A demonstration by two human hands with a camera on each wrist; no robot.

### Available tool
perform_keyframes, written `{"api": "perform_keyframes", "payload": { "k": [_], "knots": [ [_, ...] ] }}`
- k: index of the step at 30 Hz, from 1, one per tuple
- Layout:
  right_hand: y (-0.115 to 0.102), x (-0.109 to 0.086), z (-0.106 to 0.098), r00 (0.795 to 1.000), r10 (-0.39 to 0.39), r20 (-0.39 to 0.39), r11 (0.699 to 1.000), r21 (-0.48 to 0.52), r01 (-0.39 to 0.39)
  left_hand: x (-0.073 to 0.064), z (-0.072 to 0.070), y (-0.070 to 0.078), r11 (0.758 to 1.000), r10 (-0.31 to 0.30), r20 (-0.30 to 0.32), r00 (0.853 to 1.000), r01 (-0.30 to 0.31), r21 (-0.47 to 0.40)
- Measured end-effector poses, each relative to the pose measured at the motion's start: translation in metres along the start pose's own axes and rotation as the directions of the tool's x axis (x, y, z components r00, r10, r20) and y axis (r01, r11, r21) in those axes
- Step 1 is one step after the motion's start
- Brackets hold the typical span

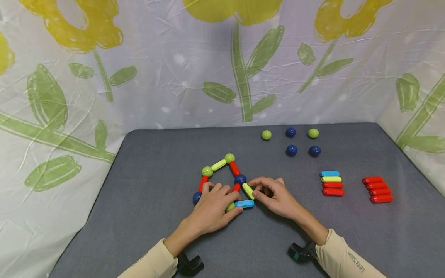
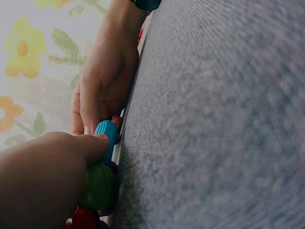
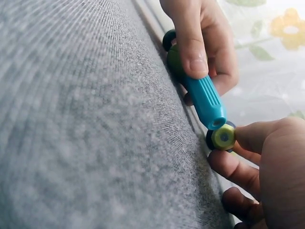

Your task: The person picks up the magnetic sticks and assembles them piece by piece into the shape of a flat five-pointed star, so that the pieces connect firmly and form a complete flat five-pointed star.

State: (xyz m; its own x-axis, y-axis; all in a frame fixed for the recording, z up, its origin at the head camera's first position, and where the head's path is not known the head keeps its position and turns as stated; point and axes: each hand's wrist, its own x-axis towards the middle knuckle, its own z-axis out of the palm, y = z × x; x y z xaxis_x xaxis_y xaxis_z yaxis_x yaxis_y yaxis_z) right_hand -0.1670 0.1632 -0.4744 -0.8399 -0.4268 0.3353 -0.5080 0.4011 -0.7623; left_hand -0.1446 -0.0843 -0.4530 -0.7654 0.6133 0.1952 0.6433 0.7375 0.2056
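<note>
My left hand (image 1: 213, 211) lies over the near side of a ball-and-rod figure, gripping a blue magnetic rod (image 1: 245, 204) with the thumb on top and fingers behind. That rod joins a green ball (image 2: 99, 187) beside the thumb. From the right, my right hand (image 1: 279, 197) pinches a yellow-green rod (image 1: 248, 191) between thumb and fingertips. Its far end meets a dark blue ball (image 1: 240, 178); its near end (image 3: 224, 137) sits close by the blue rod's free tip. Red rods and more balls form the figure's other sides, partly hidden under the left hand.
Loose green and dark blue balls (image 1: 291, 150) stand at the back right. A stack of blue, yellow-green and red rods (image 1: 332, 185) lies right of the hands, with another row of red rods (image 1: 379, 189) farther right. A flowered cloth (image 1: 163, 77) hangs behind the grey table (image 1: 146, 170).
</note>
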Motion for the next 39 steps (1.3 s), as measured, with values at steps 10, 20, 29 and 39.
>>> {"api": "perform_keyframes", "payload": {
  "k": [10,20,29,39],
  "knots": [
    [-0.001,-0.001,-0.001,1.0,0.03,0.005,1.0,-0.01,-0.03,0.0,0.0,0.0,1.0,-0.005,0.003,1.0,0.005,0.001],
    [0.001,0.0,0.0,0.996,0.076,-0.053,0.996,0.045,-0.074,0.0,-0.006,-0.004,1.0,0.019,0.037,0.999,-0.018,-0.022],
    [0.003,0.006,-0.011,0.93,0.18,-0.319,0.975,0.181,-0.127,0.0,-0.017,-0.02,0.995,0.087,0.094,0.992,-0.081,-0.06],
    [0.04,0.031,-0.057,0.794,0.27,-0.544,0.915,-0.11,-0.387,0.0,-0.017,-0.024,0.993,0.091,0.098,0.991,-0.083,-0.082]
  ]
}}
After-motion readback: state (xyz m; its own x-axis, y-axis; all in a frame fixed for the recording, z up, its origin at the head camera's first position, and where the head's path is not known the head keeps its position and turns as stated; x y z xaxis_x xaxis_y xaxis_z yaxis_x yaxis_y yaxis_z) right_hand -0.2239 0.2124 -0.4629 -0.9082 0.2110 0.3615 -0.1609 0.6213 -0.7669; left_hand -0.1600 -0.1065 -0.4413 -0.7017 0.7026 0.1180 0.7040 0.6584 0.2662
